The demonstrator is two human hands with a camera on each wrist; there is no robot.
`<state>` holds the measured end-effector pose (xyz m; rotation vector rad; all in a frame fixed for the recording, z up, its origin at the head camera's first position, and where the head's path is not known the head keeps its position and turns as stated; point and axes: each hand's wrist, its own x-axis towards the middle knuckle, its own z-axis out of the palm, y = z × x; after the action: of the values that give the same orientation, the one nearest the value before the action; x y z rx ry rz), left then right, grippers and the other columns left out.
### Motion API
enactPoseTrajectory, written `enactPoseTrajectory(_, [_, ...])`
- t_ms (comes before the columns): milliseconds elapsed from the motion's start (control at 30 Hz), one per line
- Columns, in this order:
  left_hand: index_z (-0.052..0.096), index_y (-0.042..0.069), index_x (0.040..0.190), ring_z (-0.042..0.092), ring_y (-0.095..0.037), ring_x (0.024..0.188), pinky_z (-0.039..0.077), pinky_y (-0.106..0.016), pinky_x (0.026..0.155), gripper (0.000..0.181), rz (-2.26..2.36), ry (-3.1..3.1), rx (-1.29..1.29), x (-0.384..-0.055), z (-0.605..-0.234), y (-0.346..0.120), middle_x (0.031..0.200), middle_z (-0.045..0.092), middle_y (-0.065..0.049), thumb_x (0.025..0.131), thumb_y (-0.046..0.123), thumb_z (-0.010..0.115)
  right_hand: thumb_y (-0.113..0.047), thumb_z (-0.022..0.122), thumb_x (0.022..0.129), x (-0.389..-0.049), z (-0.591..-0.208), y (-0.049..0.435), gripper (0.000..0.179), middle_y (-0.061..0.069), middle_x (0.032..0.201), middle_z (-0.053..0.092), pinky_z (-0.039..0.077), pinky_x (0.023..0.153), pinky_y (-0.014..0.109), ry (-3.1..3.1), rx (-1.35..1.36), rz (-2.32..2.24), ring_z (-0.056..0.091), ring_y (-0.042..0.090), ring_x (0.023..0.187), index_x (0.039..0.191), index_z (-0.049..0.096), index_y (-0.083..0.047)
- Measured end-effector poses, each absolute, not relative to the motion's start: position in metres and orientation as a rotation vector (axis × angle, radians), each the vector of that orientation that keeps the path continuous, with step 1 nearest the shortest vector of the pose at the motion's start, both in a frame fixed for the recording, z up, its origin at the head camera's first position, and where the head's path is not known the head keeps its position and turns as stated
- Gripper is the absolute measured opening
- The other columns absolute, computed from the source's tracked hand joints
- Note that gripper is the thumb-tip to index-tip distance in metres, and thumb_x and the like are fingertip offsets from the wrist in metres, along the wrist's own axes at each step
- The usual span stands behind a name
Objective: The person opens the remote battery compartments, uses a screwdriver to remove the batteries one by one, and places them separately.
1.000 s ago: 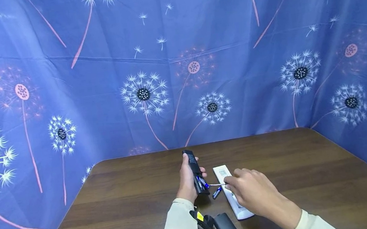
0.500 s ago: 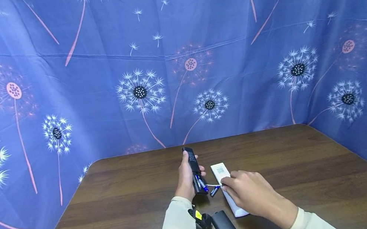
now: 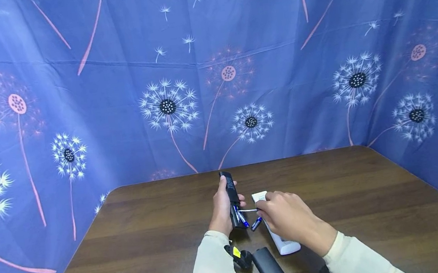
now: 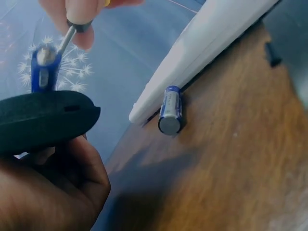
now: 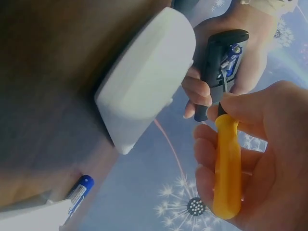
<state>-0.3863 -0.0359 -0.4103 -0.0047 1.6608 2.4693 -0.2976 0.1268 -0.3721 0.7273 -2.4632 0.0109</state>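
My left hand grips a black remote control, its back facing up and its battery compartment uncovered. Inside, blue-and-silver batteries show, one with its end tilted up out of the compartment. In my right hand is a screwdriver with a yellow handle. Its thin metal shaft reaches into the compartment beside the raised battery. A loose blue battery lies on the table beside a white remote-like device, partly hidden under my right hand.
A black battery cover lies on the wooden table near the front. Left of it, by the left sleeve, is a black item with a yellow label. A blue dandelion-print cloth hangs behind the table.
The right hand has shifted slightly away from the body, and the screwdriver's tip has moved further up the compartment. The left hand still holds the remote control in nearly the same place.
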Motion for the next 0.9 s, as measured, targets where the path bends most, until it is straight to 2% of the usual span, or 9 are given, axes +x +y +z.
enactPoseTrajectory(233, [0.048, 0.003, 0.145, 0.057, -0.014, 0.057, 0.052, -0.027, 0.06, 0.076, 2.454, 1.668, -0.017, -0.3844, -0.4089, -0.0356, 0.08, 0.058, -0.009, 0.101, 0.065, 0.039, -0.021, 0.077, 0.088, -0.2997, -0.373, 0.1263, 0.005, -0.004, 0.069, 0.05, 0.043, 0.05, 0.035, -2.475, 0.744, -0.003, 0.053, 0.016, 0.059, 0.092, 0.075, -0.02])
enactPoseTrajectory(533, [0.051, 0.004, 0.141, 0.055, -0.012, 0.056, 0.051, -0.026, 0.059, 0.072, 2.494, 1.626, -0.005, -0.3868, -0.4067, -0.0345, 0.077, 0.057, -0.009, 0.101, 0.063, 0.041, -0.022, 0.076, 0.088, -0.2997, -0.3729, 0.1299, 0.004, -0.007, 0.067, 0.046, 0.039, 0.049, 0.034, -2.484, 0.774, 0.024, 0.048, 0.012, 0.056, 0.088, 0.072, -0.022])
enactPoseTrajectory(900, [0.053, 0.004, 0.138, 0.058, -0.013, 0.057, 0.052, -0.028, 0.061, 0.07, 2.49, 1.663, -0.026, -0.3865, -0.4091, -0.0363, 0.077, 0.058, -0.008, 0.102, 0.062, 0.039, -0.021, 0.078, 0.087, -0.2916, -0.375, 0.1311, 0.008, -0.01, 0.071, 0.049, 0.04, 0.05, 0.031, -2.473, 0.817, 0.055, 0.048, 0.008, 0.059, 0.095, 0.076, -0.021])
